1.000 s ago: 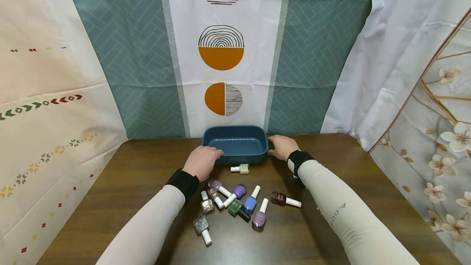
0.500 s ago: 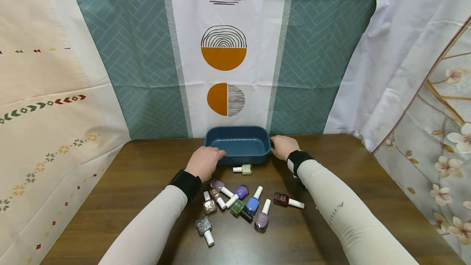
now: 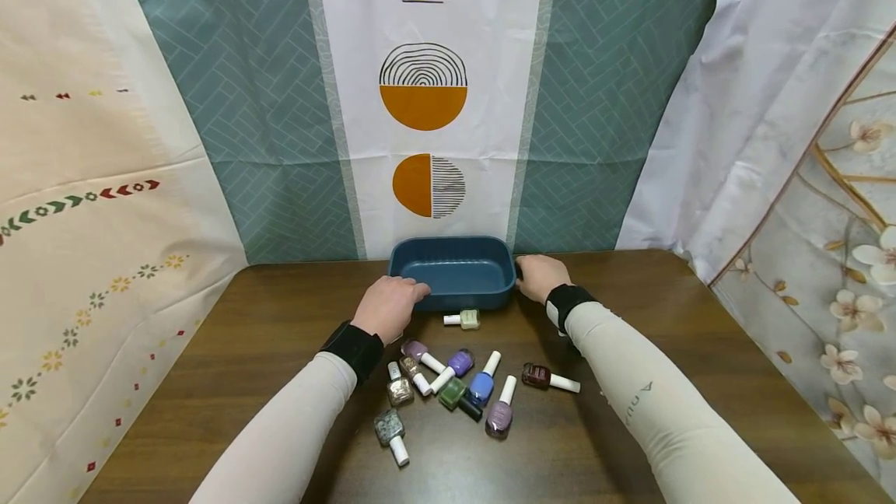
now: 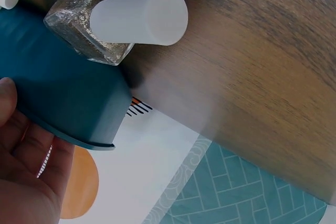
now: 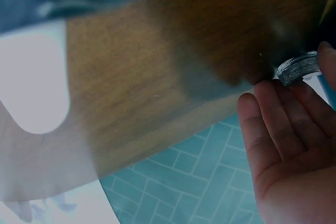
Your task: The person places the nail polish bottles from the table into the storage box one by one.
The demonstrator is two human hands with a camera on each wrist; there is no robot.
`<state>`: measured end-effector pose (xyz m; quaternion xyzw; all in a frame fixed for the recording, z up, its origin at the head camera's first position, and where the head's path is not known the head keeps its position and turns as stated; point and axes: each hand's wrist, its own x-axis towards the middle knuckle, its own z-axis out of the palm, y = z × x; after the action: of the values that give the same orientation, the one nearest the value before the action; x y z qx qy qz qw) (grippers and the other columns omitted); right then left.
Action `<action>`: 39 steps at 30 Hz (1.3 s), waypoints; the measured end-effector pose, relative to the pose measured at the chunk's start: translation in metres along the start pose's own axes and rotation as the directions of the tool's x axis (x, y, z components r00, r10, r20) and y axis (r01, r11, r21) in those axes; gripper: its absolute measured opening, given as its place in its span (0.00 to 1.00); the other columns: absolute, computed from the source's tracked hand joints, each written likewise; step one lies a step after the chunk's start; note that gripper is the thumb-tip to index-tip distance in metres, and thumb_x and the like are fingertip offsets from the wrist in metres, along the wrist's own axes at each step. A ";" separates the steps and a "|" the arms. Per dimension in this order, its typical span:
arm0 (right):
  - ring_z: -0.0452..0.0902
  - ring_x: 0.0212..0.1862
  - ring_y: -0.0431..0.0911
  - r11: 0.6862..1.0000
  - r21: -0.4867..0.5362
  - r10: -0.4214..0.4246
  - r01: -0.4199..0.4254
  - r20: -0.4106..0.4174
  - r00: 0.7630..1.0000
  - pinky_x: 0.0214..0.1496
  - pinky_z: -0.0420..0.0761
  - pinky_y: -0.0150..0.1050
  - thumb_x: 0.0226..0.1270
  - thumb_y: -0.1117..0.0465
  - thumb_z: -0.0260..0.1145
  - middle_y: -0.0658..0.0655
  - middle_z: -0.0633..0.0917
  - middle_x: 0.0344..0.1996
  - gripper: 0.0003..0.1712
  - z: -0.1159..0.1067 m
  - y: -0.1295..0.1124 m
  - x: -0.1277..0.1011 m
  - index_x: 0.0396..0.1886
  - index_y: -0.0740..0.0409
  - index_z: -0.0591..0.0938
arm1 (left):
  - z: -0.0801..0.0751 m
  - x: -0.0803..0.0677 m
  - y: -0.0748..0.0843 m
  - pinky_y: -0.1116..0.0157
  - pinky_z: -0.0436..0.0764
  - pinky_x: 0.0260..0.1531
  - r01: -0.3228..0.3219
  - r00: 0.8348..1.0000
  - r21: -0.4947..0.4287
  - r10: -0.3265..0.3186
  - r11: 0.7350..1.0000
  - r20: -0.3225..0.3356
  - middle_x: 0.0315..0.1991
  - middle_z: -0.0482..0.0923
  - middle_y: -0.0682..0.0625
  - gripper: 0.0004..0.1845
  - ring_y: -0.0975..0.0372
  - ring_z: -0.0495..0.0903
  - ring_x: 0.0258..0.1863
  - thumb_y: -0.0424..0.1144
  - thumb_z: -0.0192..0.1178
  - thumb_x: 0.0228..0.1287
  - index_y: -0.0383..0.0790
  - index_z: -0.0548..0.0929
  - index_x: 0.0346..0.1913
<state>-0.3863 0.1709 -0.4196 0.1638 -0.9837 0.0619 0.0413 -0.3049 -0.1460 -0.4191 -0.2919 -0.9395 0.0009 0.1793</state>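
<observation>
A deep blue rectangular tray (image 3: 455, 300) stands at the back of the table. My left hand (image 3: 388, 306) grips its left end, with the thumb (image 4: 6, 100) against the wall and the fingers round the rim. At the tray's right end, my right hand (image 3: 542, 277) pinches a dark round piece with a ridged silvery edge (image 5: 298, 69) between thumb and fingers; its kind cannot be told. A pale green nail polish bottle (image 3: 470, 320) lies just in front of the tray. Nearer me, a glitter nail polish bottle (image 4: 79, 24) shows close to the left wrist.
Several nail polish bottles lie between my forearms, among them a green one (image 3: 452, 393), a blue one (image 3: 481, 387), a mauve one (image 3: 499, 417) and a dark red one (image 3: 537, 376). A grey speckled bottle (image 3: 387, 427) lies front left. A patterned curtain (image 3: 427, 208) hangs behind the wooden table (image 3: 294, 317).
The head view shifts slightly. Both hands stay at the tray's two ends, and the bottles lie as before.
</observation>
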 end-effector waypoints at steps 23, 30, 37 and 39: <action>0.87 0.42 0.56 0.992 0.125 -0.006 0.010 -0.031 1.000 0.52 0.85 0.56 0.68 0.60 0.80 0.59 0.91 0.38 0.13 -0.003 0.017 -0.017 0.45 0.63 0.91 | -0.003 -0.002 0.002 0.48 0.87 0.53 0.005 1.000 -0.017 -0.005 1.000 -0.006 0.44 0.91 0.45 0.17 0.48 0.90 0.45 0.20 0.68 0.71 0.41 0.92 0.54; 0.86 0.42 0.57 0.991 0.131 0.002 0.001 -0.025 1.000 0.51 0.85 0.56 0.68 0.60 0.80 0.60 0.90 0.39 0.14 -0.005 0.020 -0.027 0.47 0.64 0.90 | -0.004 -0.001 0.002 0.48 0.87 0.53 0.002 1.000 -0.022 -0.002 1.000 0.000 0.44 0.91 0.45 0.17 0.49 0.90 0.45 0.20 0.68 0.71 0.41 0.92 0.55; 0.87 0.44 0.57 0.992 0.129 0.012 -0.006 -0.046 0.999 0.52 0.85 0.57 0.69 0.59 0.79 0.60 0.91 0.41 0.14 -0.017 0.018 -0.044 0.48 0.64 0.90 | -0.001 -0.001 0.000 0.48 0.87 0.53 -0.010 1.000 -0.010 0.009 1.000 -0.011 0.44 0.91 0.46 0.17 0.50 0.90 0.45 0.21 0.69 0.70 0.42 0.92 0.54; 0.87 0.44 0.57 0.991 0.135 0.016 -0.009 -0.053 0.998 0.53 0.85 0.56 0.70 0.59 0.79 0.60 0.91 0.42 0.15 -0.021 0.017 -0.049 0.49 0.64 0.90 | -0.002 -0.001 0.000 0.49 0.87 0.52 -0.012 1.000 -0.007 0.012 1.000 -0.016 0.43 0.91 0.47 0.17 0.50 0.90 0.45 0.21 0.70 0.70 0.43 0.92 0.54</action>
<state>-0.3442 0.2054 -0.4054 0.1583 -0.9768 0.1327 0.0562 -0.3038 -0.1470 -0.4178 -0.2984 -0.9362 -0.0036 0.1859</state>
